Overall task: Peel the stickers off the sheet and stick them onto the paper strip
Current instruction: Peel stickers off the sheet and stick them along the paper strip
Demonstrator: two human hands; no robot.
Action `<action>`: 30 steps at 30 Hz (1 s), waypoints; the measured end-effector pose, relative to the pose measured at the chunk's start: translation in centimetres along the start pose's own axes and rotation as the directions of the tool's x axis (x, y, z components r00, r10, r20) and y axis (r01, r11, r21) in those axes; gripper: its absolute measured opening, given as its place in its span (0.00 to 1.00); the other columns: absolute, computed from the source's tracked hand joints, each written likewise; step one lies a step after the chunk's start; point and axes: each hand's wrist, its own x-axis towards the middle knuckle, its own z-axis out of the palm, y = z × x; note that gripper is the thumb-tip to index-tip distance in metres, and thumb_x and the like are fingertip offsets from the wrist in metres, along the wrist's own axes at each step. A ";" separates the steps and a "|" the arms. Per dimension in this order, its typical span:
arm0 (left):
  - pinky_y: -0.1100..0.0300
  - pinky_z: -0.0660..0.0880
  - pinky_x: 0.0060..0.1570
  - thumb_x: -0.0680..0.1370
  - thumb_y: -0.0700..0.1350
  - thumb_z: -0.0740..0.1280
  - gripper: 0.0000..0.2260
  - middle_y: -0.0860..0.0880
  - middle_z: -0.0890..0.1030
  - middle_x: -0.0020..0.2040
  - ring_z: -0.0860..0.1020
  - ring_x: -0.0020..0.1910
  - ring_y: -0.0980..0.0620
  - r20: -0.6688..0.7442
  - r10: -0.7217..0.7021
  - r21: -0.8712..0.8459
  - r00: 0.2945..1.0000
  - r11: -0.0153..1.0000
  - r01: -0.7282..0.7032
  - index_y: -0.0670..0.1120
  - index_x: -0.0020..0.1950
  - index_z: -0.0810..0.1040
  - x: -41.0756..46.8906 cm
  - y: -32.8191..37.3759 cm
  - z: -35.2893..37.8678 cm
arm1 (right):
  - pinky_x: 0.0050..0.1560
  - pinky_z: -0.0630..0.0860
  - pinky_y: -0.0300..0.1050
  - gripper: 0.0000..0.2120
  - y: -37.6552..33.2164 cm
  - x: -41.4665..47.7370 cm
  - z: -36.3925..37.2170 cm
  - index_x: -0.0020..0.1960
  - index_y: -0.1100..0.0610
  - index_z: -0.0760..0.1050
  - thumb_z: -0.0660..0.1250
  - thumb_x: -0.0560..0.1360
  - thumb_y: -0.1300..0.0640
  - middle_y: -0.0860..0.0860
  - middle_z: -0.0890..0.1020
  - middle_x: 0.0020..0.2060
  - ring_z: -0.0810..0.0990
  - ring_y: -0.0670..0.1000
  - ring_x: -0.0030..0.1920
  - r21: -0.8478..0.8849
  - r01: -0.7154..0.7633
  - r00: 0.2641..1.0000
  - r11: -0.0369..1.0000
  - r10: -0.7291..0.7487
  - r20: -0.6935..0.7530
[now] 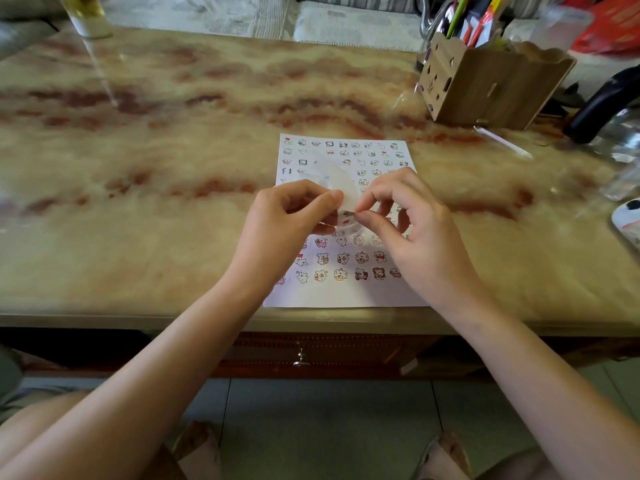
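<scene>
White sticker sheet (346,294) lies flat at the marble table's (138,174) near edge, over it my left hand (287,221) pinches the translucent paper strip (333,178), my right hand (414,225) pinches a tiny sticker (348,213) touching the strip's lower end, wooden pen box (485,86) far right.

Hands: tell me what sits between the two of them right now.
In the head view, the paper strip, pinched by the left hand, fills the gap; the right hand pinches a small sticker at its lower end. The sticker sheet lies underneath.
</scene>
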 end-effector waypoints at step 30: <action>0.54 0.80 0.48 0.77 0.43 0.69 0.06 0.49 0.85 0.38 0.83 0.40 0.48 -0.044 0.028 0.174 0.999 0.985 -0.020 0.43 0.43 0.83 -0.2 -0.3 0.4 | 0.34 0.68 0.39 0.03 2.8 -2.2 -5.4 0.36 0.58 0.83 0.74 0.69 0.61 0.53 0.85 0.33 0.70 0.46 0.25 0.081 -0.686 0.711 0.724 0.641 0.288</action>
